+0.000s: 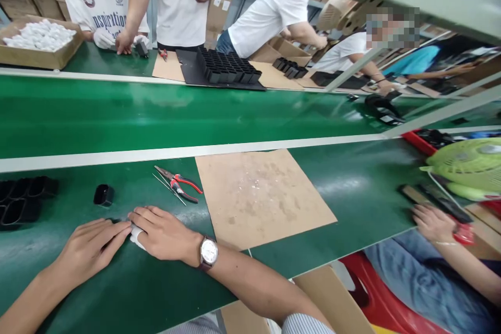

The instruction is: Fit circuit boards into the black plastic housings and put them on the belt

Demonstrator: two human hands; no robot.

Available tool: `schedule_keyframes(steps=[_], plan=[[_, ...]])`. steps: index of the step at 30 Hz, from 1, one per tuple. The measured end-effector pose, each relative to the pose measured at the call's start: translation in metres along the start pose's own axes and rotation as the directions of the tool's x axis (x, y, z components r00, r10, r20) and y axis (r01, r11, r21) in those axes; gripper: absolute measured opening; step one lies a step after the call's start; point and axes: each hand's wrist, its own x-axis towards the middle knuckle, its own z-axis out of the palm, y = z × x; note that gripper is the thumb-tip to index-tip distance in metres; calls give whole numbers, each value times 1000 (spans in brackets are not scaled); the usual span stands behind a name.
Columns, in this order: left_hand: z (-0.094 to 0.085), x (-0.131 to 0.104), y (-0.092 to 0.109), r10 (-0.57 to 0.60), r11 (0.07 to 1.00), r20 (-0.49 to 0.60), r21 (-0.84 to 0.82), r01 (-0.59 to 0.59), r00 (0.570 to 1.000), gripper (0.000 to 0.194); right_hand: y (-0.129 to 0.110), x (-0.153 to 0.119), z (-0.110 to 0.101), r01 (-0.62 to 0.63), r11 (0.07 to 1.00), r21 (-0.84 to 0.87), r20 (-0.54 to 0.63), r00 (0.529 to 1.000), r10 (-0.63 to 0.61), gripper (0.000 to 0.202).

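On the green table [172, 282], my left hand [92, 245] and my right hand [162, 232] meet at the fingertips. Between them is a small white item [136, 236], mostly covered, its kind unclear. My right fingers are bent over it, with a watch on that wrist. My left fingers are pressed together, their tips touching the same spot; what they hold is hidden. A black oval cup [104, 195] stands just beyond my hands. Red-handled pliers [182, 185] and a thin metal rod [170, 189] lie farther right.
Black cups [23, 201] stand at the left. A stained cardboard sheet [262, 193] lies right of the pliers. Across the green belt [156, 115], people handle black parts near a box of white pieces [39, 36]. Another person's hand [434, 223] rests at the right near a green fan [469, 167].
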Motion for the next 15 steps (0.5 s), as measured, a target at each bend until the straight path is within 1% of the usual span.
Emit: schedule_keyframes(steps=[4,6,10,15], plan=[[0,5,3,-2,1000,-1,-22,2,1000,9,1,0,1,5,1000,17,-7,1000,-5,28],[-1,8,7,-12,999,26,-48,13,1000,12,1,0,2,7,999,34,-38,999,-6,25],[-3,14,16,-59,991,101,-117,71,993,15,-1,-1,9,10,998,66,-146,989,0,19],[-4,17,22,-108,990,118,-77,117,987,19,-4,-4,18,1,997,74,-201,980,14,20]])
